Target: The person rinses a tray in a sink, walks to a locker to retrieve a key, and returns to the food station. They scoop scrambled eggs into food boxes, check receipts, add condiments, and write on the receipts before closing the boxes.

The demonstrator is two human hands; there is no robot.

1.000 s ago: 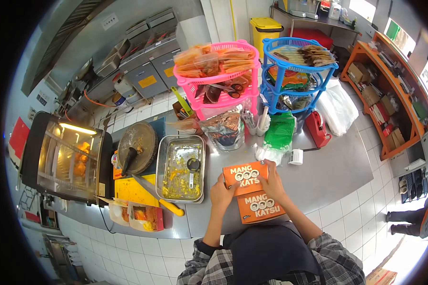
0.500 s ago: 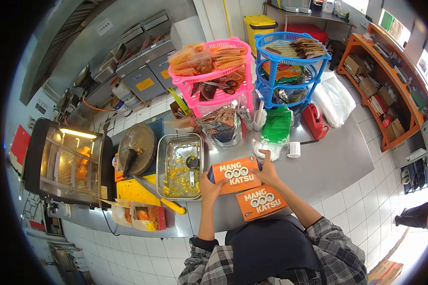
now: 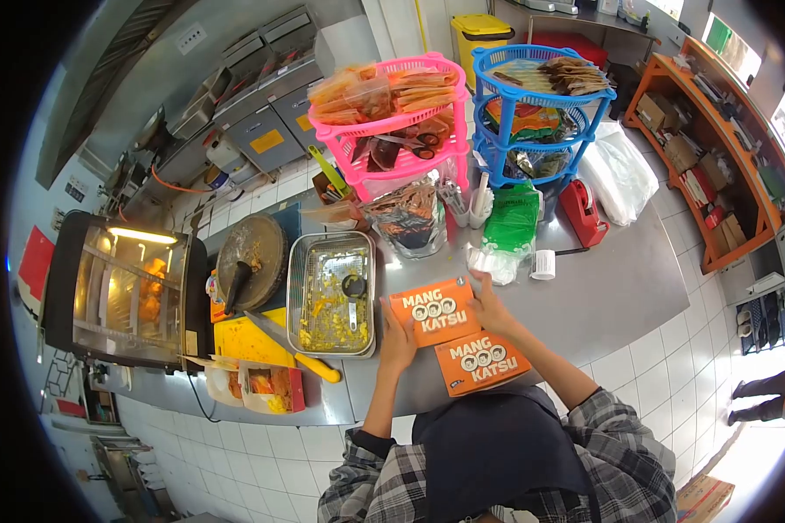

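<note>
An orange cardboard takeout box (image 3: 433,311) printed "MANG KATSU" lies between my two hands on the steel counter. My left hand (image 3: 398,340) is closed on its left side, fingers along the edge. Around the right side are the fingers of my right hand (image 3: 490,309). A second orange box (image 3: 480,363) with the same print sits nearer my body, touching or just under the first one's near edge. Both boxes have their lids down, so what is inside is hidden.
Left of the boxes are a wire-racked metal tray (image 3: 331,336) with yellow scraps, a yellow-handled knife (image 3: 317,366) and a lit food warmer (image 3: 131,296). Behind stand pink (image 3: 392,131) and blue (image 3: 541,113) basket racks, green plastic packs (image 3: 508,222) and a red tape dispenser (image 3: 582,213).
Dark strips at the first box's two sides no longer show. My left hand has shifted slightly along the left edge. The whole view has moved a little.
</note>
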